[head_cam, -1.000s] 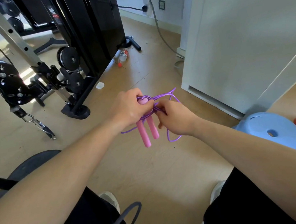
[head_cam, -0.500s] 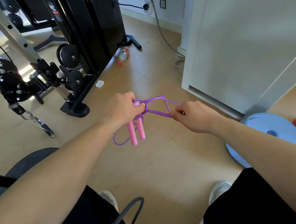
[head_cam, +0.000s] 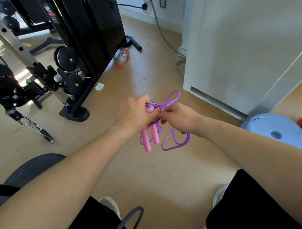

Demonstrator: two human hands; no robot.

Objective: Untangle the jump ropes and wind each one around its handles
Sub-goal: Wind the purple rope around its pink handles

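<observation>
The two pink handles [head_cam: 155, 136] of the jump rope are held side by side in mid-air above the wooden floor [head_cam: 155, 181], in front of the person's knees. They are gripped near their upper ends by the left hand [head_cam: 136, 114], whose fingers are curled round both, and they hang downward from the fist. The purple cord [head_cam: 172, 147] is pinched by the right hand [head_cam: 180, 118] just beside the handle tops. The fingertips are closed on a strand there, though exactly which strand cannot be told. One loop of cord stands up above the hands, and more loops dangle below the right hand beside the handles – all clear of the floor. Some turns appear to be wrapped around the handles (the left hand hides most of them). A blue stool [head_cam: 282, 127] is seen to the right. A black cable machine [head_cam: 85, 27] stands ahead on the left, with a plastic bottle [head_cam: 123, 55] lying by its base.
</observation>
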